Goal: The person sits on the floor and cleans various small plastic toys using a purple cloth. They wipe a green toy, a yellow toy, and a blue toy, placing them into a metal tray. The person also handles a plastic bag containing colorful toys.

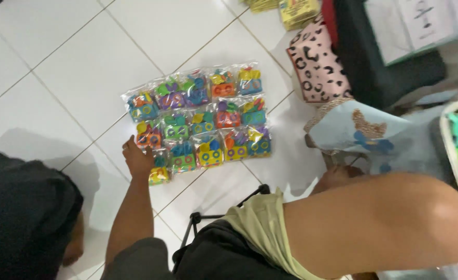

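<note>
Now, left hand point(137, 158) on toy packets point(200, 122), bottom-left corner of grid

Bright, even indoor light with soft glare on the white floor tiles point(73, 62), faint shadow lower left, slight motion blur throughout.

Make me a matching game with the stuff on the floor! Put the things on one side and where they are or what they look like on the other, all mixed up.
Things:
1. left hand
2. toy packets
3. spotted box
4. basket

Descriptions:
A. pink with black leopard spots
B. at the right edge, holding bright plastic pieces
C. laid out in rows on the white tiles
D. resting on the lower left corner of the rows

Pairs: 1-D, 2-C, 3-A, 4-B
</note>
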